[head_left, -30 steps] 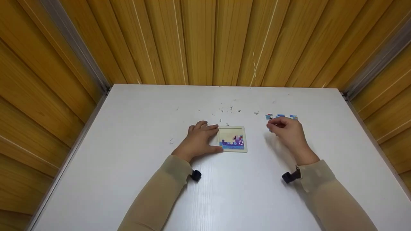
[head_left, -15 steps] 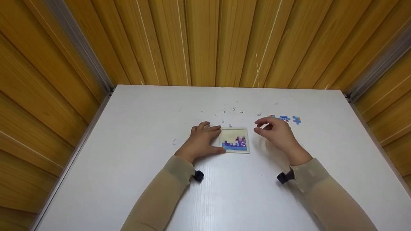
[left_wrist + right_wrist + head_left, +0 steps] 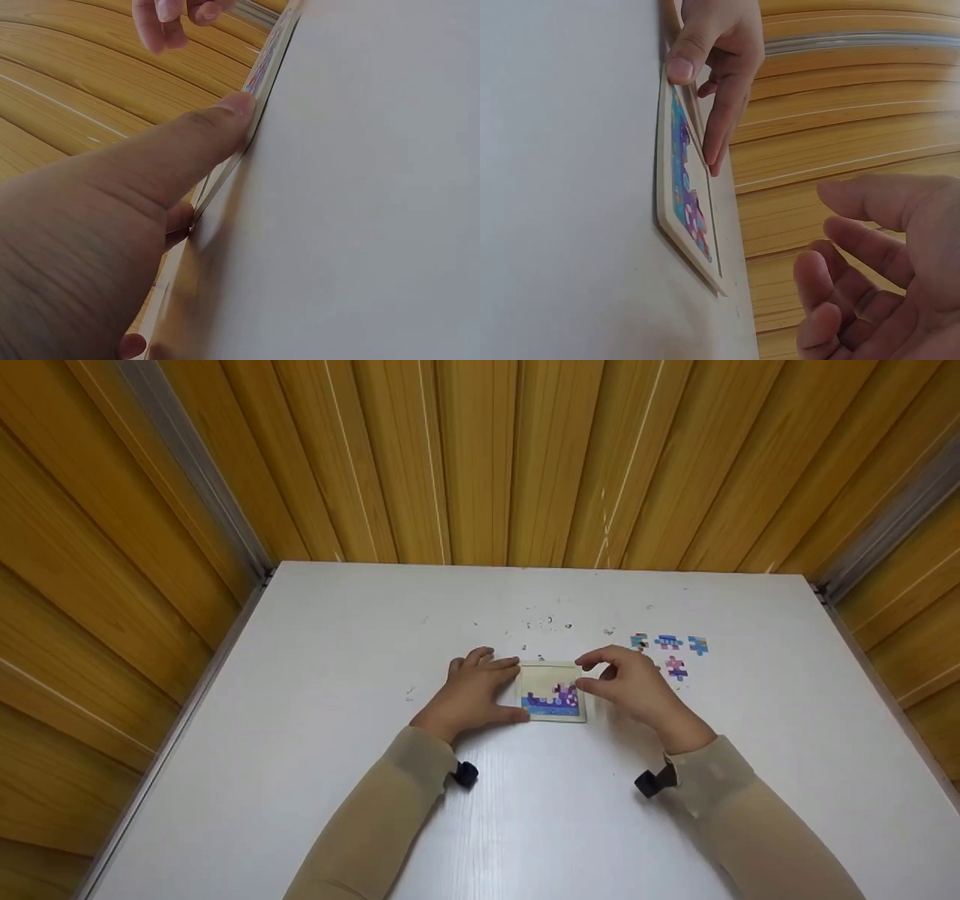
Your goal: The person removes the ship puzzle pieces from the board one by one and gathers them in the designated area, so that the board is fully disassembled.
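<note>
Left hand (image 3: 469, 694) has thumb and fingers spread, resting on the left corners of the puzzle tray (image 3: 538, 678). Right hand (image 3: 630, 684) hovers by its right edge, thumb and fingertips apart. Loose puzzle pieces (image 3: 668, 642) lie farther right on the white table (image 3: 540, 817).

Your left sleeve (image 3: 375, 817) and right sleeve (image 3: 757, 810) are tan, wrist-length; your left wrist camera (image 3: 466, 774) and right wrist camera (image 3: 646, 784) are black, compact, block-shaped.

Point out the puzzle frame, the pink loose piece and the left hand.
Frame (image 3: 541, 676): head view, bare cream floor.
Pink piece (image 3: 676, 668): head view, middle of its printed face.
Left hand (image 3: 471, 691): head view, back of the hand.
</note>
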Motion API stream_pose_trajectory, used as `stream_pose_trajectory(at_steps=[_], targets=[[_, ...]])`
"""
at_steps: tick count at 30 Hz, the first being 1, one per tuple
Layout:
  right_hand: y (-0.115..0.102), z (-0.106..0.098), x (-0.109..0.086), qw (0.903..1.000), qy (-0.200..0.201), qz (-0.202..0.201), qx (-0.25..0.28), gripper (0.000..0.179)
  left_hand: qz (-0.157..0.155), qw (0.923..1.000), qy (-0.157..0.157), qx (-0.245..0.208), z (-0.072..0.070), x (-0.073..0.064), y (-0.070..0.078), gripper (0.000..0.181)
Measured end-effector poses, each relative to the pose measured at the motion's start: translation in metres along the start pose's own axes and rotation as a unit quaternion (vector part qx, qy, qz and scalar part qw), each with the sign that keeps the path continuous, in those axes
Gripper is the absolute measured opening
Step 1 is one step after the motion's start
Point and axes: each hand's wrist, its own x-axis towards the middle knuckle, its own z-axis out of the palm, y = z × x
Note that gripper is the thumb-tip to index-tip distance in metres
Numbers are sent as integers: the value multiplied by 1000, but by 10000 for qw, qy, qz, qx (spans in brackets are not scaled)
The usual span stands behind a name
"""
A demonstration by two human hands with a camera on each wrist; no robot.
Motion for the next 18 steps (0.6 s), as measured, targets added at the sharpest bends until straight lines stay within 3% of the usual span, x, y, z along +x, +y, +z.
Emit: stream_pose_trajectory(at_steps=[6, 18], targets=[[5, 15, 2, 9988, -383, 124, -280, 44, -2, 10000, 3, 5, 1, -1, -1, 95], [10, 32, 0, 9927, -750, -85, -940, 48, 26, 10000, 41, 23, 1, 0, -1, 95]])
